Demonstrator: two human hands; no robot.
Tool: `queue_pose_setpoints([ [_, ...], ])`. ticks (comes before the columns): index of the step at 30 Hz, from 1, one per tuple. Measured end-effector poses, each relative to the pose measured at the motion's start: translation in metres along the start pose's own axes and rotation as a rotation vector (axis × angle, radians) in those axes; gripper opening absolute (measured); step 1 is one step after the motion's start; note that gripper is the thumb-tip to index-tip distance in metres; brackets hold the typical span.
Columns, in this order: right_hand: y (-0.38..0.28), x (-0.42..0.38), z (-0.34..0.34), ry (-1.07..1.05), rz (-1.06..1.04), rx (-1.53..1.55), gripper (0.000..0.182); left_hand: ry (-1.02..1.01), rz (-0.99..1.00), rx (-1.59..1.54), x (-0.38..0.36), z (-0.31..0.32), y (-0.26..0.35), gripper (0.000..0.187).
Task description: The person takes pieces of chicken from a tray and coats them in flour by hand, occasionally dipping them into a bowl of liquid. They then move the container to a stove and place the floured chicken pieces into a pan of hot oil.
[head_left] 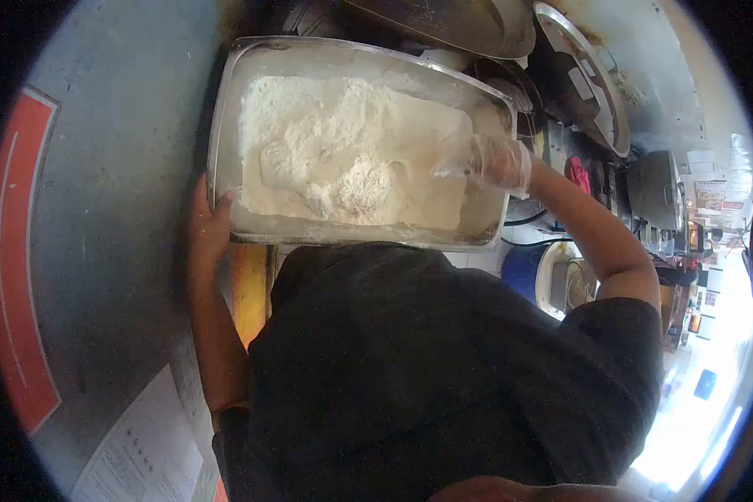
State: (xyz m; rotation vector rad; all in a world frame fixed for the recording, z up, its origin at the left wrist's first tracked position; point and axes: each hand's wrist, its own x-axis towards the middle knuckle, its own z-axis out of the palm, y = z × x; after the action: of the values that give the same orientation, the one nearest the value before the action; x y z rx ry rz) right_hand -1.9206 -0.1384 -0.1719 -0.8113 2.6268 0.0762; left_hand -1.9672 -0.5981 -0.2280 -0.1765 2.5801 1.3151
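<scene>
A deep rectangular metal pan [364,233] holds a bed of pale flour [427,121], heaped up toward its left and middle. Several flour-covered lumps [284,163] lie in it, half buried. At the pan's lower left corner my left hand [212,219] grips the rim, its thumb over the edge and the fingers hidden outside. My right hand [495,163], in a clear plastic glove, is over the right end of the pan, close above the flour. Motion smears its fingers, so I cannot tell whether they hold anything.
A metal wall with a red sign [27,259] and a paper sheet [146,443] rises on the left. Large round pans [590,75] stand behind to the right. A blue bucket [523,272] sits low on the right, near a grey pot [654,188].
</scene>
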Motion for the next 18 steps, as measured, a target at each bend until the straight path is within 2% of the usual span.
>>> queue_pose_setpoints([
  [1, -0.003, -0.006, 0.008, -0.092, 0.055, 0.188, 0.018, 0.018, 0.028, 0.020, 0.004, 0.000, -0.005, 0.055],
  [2, -0.002, -0.014, 0.033, 0.140, -0.252, -0.011, 0.019, 0.030, 0.055, 0.043, 0.006, 0.002, -0.009, 0.055],
  [3, -0.013, -0.022, 0.038, 0.133, -0.241, 0.010, 0.019, 0.009, 0.050, 0.054, 0.003, 0.001, -0.006, 0.055],
  [6, -0.043, -0.041, 0.033, -0.440, 0.020, 0.382, 0.023, -0.019, 0.076, 0.020, 0.002, 0.002, 0.000, 0.054],
  [7, -0.040, -0.042, 0.034, -0.448, 0.030, 0.397, 0.023, 0.013, 0.096, 0.022, 0.008, 0.002, -0.011, 0.053],
  [9, -0.023, -0.037, 0.037, -0.456, 0.316, 0.699, 0.024, 0.037, 0.107, 0.024, 0.009, 0.006, -0.017, 0.052],
  [10, -0.021, -0.039, 0.046, -0.047, -0.110, 0.109, 0.022, 0.053, 0.099, 0.032, 0.007, 0.005, -0.014, 0.052],
  [11, -0.023, -0.044, 0.050, -0.049, -0.108, 0.118, 0.022, 0.072, 0.094, 0.041, 0.006, 0.004, -0.010, 0.052],
  [13, -0.040, -0.045, 0.036, -0.242, -0.031, 0.230, 0.020, 0.058, 0.119, 0.096, 0.003, 0.001, -0.001, 0.052],
  [15, -0.041, -0.042, 0.033, -0.225, -0.022, 0.187, 0.020, 0.052, 0.147, 0.145, 0.005, 0.000, 0.001, 0.052],
  [17, -0.039, -0.039, 0.035, -0.220, -0.019, 0.147, 0.020, 0.018, 0.160, 0.029, 0.005, 0.001, -0.002, 0.053],
  [18, -0.035, -0.035, 0.036, -0.161, 0.022, 0.285, 0.023, 0.017, 0.156, 0.030, 0.005, 0.002, -0.003, 0.053],
])
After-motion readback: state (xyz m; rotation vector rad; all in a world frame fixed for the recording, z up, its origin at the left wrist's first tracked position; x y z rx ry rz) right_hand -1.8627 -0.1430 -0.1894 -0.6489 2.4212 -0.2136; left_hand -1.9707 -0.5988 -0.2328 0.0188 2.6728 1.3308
